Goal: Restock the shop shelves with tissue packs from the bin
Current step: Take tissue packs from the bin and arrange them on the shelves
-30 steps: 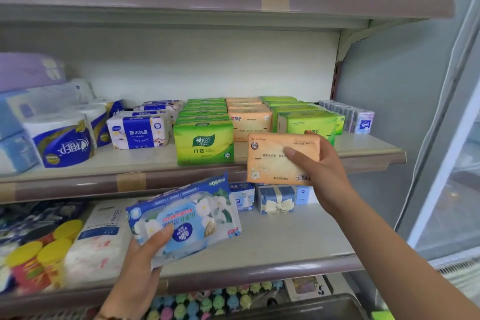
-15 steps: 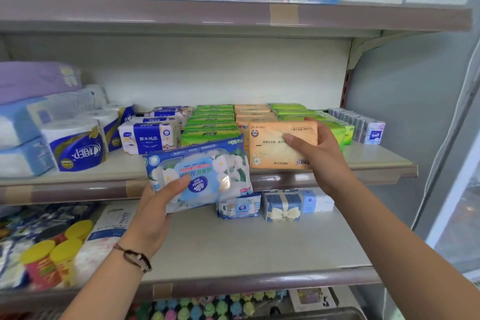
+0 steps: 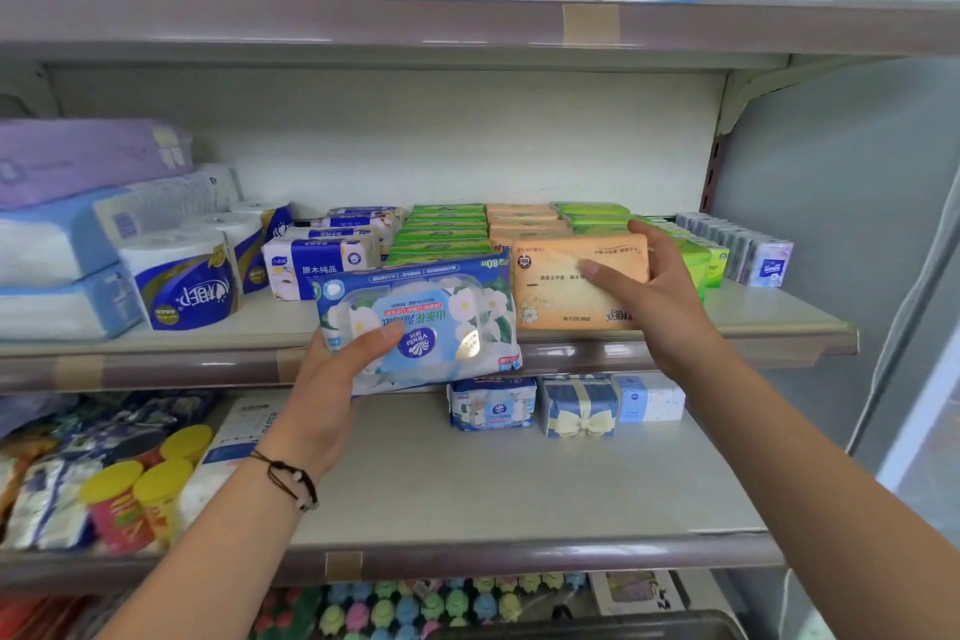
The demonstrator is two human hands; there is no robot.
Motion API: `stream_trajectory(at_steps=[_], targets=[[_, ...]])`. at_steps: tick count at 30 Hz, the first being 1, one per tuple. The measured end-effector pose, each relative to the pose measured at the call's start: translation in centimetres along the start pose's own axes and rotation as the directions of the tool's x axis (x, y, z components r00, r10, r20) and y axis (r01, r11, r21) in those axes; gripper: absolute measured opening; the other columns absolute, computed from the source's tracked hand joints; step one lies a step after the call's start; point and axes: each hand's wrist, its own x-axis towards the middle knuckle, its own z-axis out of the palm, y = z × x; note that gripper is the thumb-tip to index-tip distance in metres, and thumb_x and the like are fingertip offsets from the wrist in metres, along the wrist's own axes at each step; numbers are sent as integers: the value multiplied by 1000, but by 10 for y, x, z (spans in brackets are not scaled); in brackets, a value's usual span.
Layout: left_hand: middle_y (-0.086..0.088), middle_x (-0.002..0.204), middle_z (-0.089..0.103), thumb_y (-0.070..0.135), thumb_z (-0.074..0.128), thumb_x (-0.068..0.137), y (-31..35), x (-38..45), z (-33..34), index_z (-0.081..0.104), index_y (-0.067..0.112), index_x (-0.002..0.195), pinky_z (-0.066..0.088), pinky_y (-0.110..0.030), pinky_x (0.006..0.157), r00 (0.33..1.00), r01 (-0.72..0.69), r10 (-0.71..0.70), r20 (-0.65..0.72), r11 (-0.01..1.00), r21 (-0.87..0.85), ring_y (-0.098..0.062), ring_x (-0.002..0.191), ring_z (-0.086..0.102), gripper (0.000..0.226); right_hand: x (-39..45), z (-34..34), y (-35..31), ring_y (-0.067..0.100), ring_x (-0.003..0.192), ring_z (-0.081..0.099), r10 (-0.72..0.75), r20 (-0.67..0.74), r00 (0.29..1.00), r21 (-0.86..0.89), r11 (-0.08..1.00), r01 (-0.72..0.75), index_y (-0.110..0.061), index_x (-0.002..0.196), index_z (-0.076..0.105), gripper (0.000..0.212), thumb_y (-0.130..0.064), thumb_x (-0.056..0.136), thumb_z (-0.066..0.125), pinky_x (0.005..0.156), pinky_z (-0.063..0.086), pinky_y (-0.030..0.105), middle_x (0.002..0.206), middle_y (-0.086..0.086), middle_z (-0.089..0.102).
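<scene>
- Tissue packs are in both hands, raised in front of the middle shelf (image 3: pixel 779 327); its front edge is the line they have to cross.
- Nearest, the left hand (image 3: pixel 337 379) grips the blue-and-white floral pack (image 3: pixel 415 317) from below, thumb curled over its face. That pack hangs just off the front edge, long axis along the shelf, print upside down, glossy soft wrap.
- A little further in, the right hand (image 3: pixel 654 296) holds the orange pack (image 3: pixel 571 286) by its right end, thumb across the front and fingers behind. It lies lengthwise along the shelf, at the front edge.
- Directly behind it runs the row of matching orange packs (image 3: pixel 524 218), between green rows (image 3: pixel 447 229), so the right hand is the nearer to its slot; a short push back looks enough.
- Lower shelf (image 3: pixel 519 483): small floral packs (image 3: pixel 491 403) at the back, perhaps the blue pack's place.
</scene>
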Motion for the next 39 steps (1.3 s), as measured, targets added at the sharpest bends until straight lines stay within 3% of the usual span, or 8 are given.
stream_trajectory(at_steps=[9,14,24,29,32,34,39], targets=[[-7,120,72,56,94,37,-1,1,5,58,17,128,56,-39,90,999,-5,5,36,1000,6,-27,110,68,106,0,-5,1,19,96,69,21,-39,999,-58,998,-23,-27,126,44,62,-19,78,83,61,56,30,117,0,63],[-8,121,71,56,94,39,-3,3,2,56,15,131,57,-39,88,999,-1,1,41,1000,14,-27,112,68,108,9,-5,-1,23,90,66,3,-43,999,-157,988,-10,-23,119,43,55,-12,80,80,73,60,46,106,4,61],[-4,118,72,60,93,35,-7,11,-6,57,19,130,60,-30,73,1000,0,0,12,1000,17,-24,107,70,110,38,12,-1,19,87,66,-40,109,993,-285,956,69,-28,109,46,50,-16,78,84,72,62,43,111,9,64],[-7,121,71,57,93,38,-12,14,-11,59,16,130,60,-31,80,1000,-8,8,16,1000,16,-27,109,69,106,48,15,10,22,96,67,-37,102,994,-340,938,70,-22,114,47,55,-26,75,86,80,60,39,107,4,64],[-7,119,72,57,94,36,-16,16,-13,60,15,128,60,-32,84,1000,-2,2,9,1000,16,-27,108,69,107,50,16,10,17,89,62,-74,120,990,-547,827,128,-24,114,48,58,-40,73,86,73,54,36,99,-1,61],[-8,119,72,57,94,36,-18,17,-13,58,15,129,60,-33,84,1000,3,-3,11,1000,19,-28,108,69,109,50,16,9,14,88,55,-109,178,978,-695,690,204,-21,117,50,60,-45,74,84,67,43,31,99,-5,58],[-6,117,73,59,94,34,-21,18,-9,60,19,126,60,-30,78,1000,2,-2,19,1000,18,-25,105,71,106,56,18,5,23,120,44,-165,355,920,-868,307,390,-24,125,57,61,-56,77,75,94,32,35,124,-2,62]])
